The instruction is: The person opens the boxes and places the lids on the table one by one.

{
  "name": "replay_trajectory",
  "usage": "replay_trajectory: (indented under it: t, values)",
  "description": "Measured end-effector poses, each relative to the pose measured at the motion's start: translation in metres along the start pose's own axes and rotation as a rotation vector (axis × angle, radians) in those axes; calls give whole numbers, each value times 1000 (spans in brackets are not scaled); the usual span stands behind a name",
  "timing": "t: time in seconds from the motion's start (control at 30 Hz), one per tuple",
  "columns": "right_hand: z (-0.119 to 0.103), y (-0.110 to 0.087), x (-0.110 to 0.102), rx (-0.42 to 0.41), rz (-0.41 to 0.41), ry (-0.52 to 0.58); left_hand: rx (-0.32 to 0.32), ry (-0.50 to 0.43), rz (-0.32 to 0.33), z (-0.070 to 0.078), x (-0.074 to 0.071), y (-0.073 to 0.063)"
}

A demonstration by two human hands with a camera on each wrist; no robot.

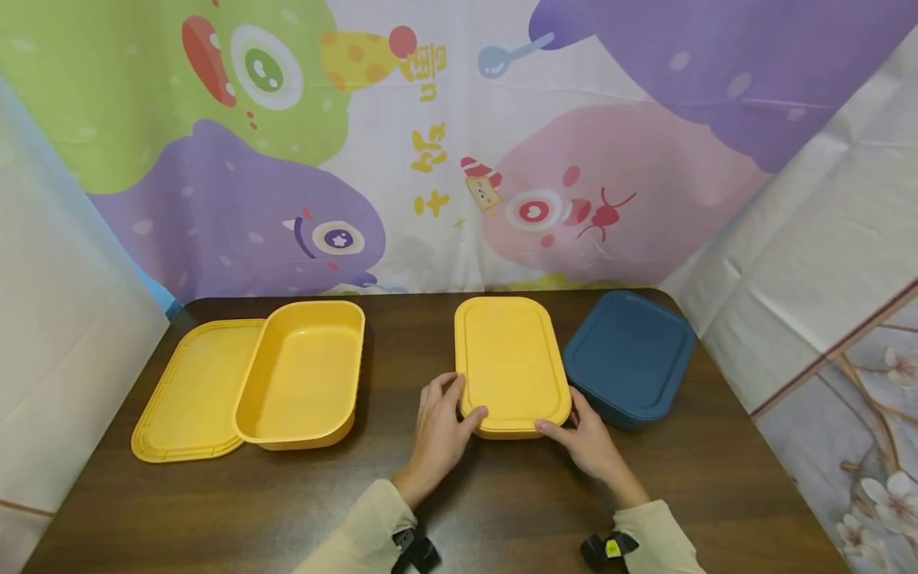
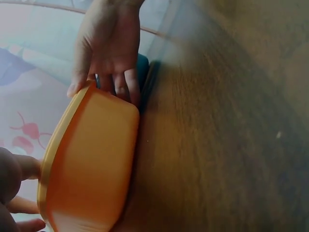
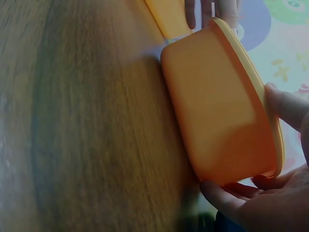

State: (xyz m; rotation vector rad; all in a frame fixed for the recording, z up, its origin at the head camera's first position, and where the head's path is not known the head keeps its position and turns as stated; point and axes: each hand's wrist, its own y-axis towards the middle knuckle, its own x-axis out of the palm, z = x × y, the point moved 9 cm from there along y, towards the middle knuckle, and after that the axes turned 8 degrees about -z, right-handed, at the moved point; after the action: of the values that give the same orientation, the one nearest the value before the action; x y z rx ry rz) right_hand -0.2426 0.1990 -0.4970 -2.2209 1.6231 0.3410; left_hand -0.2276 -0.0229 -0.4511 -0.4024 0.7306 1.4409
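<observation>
A yellow food container (image 1: 512,363) with its lid on sits flat on the table in the head view. My left hand (image 1: 439,429) holds its near left corner, thumb on the lid's edge and fingers along the side. At the near right corner my right hand (image 1: 591,446) grips it likewise, its thumb over the lid's rim. Both wrist views show the container's orange-looking near wall (image 2: 94,150) between the hands, with the lid seated along the top. In the right wrist view, the right thumb (image 3: 287,104) touches the lid's rim.
A blue lidded container (image 1: 631,355) stands close to the right of the yellow one. Further left is an open yellow container (image 1: 304,379), its edge overlapping a loose yellow lid (image 1: 204,391). A patterned cloth (image 1: 445,239) hangs behind the brown table (image 1: 502,510).
</observation>
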Motion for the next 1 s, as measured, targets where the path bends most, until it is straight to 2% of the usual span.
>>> replay_trajectory:
  t: [0.13,0.2,0.33,0.5,0.67,1.0]
  values:
    - [2,0,1,18,-4,8,112,108,41,15,-2,0]
    - [1,-1,0,23,0,14,167,135,41,25,1,1]
    - [-2,-4,-1,19,8,36,256,124,-4,41,11,3]
    - [-4,-4,1,10,7,51,341,108,-91,52,24,3]
    - [-3,-3,3,3,7,54,390,109,-173,54,33,1]
    - [-1,-4,1,-11,19,32,448,222,-201,55,40,0]
